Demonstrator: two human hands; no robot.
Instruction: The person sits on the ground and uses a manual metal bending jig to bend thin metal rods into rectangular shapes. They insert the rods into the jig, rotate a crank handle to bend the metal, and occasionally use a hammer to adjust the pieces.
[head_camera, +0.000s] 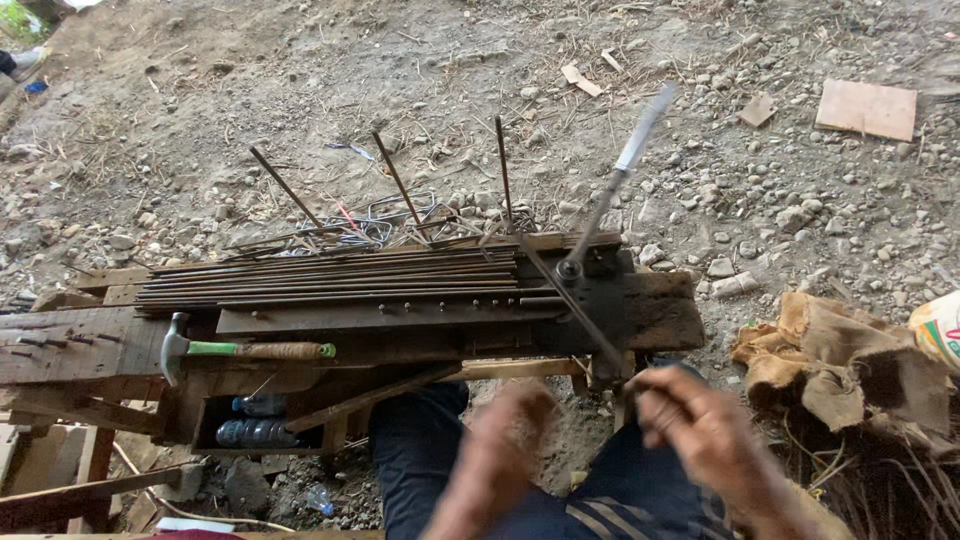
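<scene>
The right hand (700, 430) sits at 5 o'clock, blurred, its grip curled near the lower end of the lever (590, 255); whether the fingers actually close on it I cannot tell. The lever runs up from the counter's near edge, past a pivot at the counter's right end, and its pale tip reaches toward 1 o'clock over open gravel (780, 190). The left hand (505, 440) hangs at 6 o'clock over the lap, blurred too, grip loosely folded with nothing seen in it, clear of the counter's near edge.

The counter (660, 310) is rough dark timber spanning 9 to 3 o'clock. A bundle of rods (330, 278) lies lengthwise along its far edge, their right ends stopping just short of the pivot. Bent rods (395, 180) stick up beyond the far edge at 11 to 12 o'clock. A hammer (245, 350) lies near the near edge at 8 o'clock, head to the left. Bottles (255, 425) rest in a box beneath. Sacking (840, 365) crowds the ground at 3 o'clock, just right of the right hand; a board (866, 108) lies well off at 2 o'clock.
</scene>
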